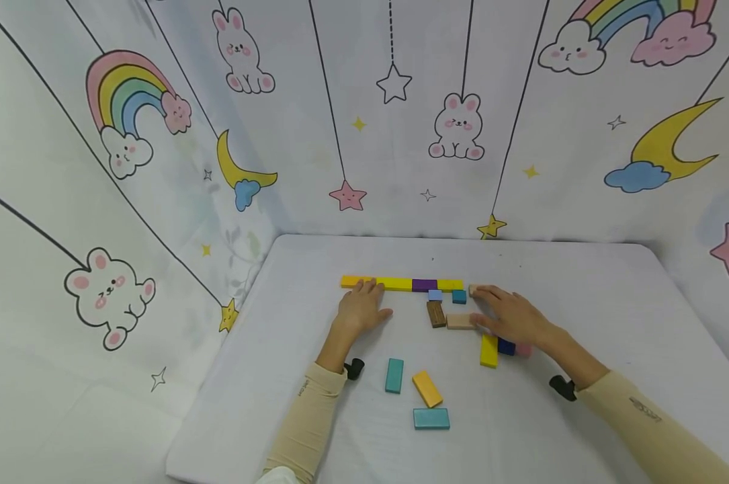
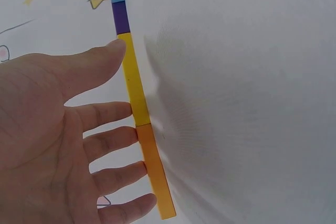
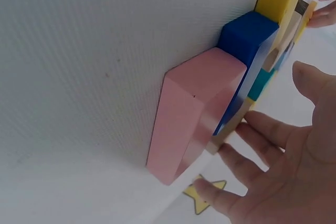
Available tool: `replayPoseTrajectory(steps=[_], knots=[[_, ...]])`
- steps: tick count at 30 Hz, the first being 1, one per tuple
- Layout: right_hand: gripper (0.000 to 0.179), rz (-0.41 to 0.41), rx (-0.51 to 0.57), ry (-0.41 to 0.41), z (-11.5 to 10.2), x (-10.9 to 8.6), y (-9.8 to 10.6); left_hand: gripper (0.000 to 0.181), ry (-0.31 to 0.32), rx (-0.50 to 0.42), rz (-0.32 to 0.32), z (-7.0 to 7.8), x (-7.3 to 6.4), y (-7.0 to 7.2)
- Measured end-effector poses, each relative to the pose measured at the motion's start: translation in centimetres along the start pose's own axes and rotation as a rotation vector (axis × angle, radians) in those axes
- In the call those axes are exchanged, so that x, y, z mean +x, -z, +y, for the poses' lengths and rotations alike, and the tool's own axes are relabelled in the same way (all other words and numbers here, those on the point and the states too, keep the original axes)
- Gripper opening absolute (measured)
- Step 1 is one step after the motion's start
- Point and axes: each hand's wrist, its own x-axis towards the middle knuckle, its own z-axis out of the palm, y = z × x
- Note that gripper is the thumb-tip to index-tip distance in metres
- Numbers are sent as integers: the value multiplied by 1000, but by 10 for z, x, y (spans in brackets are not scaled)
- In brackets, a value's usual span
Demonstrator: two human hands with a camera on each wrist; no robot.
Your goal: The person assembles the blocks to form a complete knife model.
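Note:
A row of blocks runs across the table's far part: an orange block (image 1: 351,281), a long yellow block (image 1: 396,284), a purple block (image 1: 424,286) and another yellow block (image 1: 451,285). My left hand (image 1: 359,308) has its fingers extended, tips against the side of the orange and long yellow blocks. At the row's right end, my right hand (image 1: 512,314) spreads over a small wooden block (image 3: 227,132), fingertips right at it. Close by lie a light blue block (image 1: 435,295), a teal block (image 1: 458,297), a brown block (image 1: 436,314) and a plain wooden block (image 1: 459,322), partly under the right fingers.
Below the right hand stand a yellow block (image 1: 488,352), a dark blue block (image 1: 506,347) and a pink block (image 3: 184,108), side by side. Nearer me lie a teal block (image 1: 394,376), an orange block (image 1: 427,388) and a blue-green block (image 1: 431,419). A patterned cloth (image 1: 400,148) hangs behind.

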Motion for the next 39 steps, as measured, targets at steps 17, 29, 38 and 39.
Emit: replayPoseTrajectory(steps=[17, 29, 38, 39], knots=[[64, 12, 24, 2, 0, 10, -1, 72, 5, -11, -6, 0, 0, 1], [66, 9, 40, -4, 4, 16, -5, 71, -2, -10, -3, -1, 0, 1], [68, 6, 46, -29, 5, 18, -8, 72, -3, -5, -5, 0, -2, 3], [68, 7, 48, -29, 5, 18, -8, 72, -3, -3, -5, 0, -2, 3]])
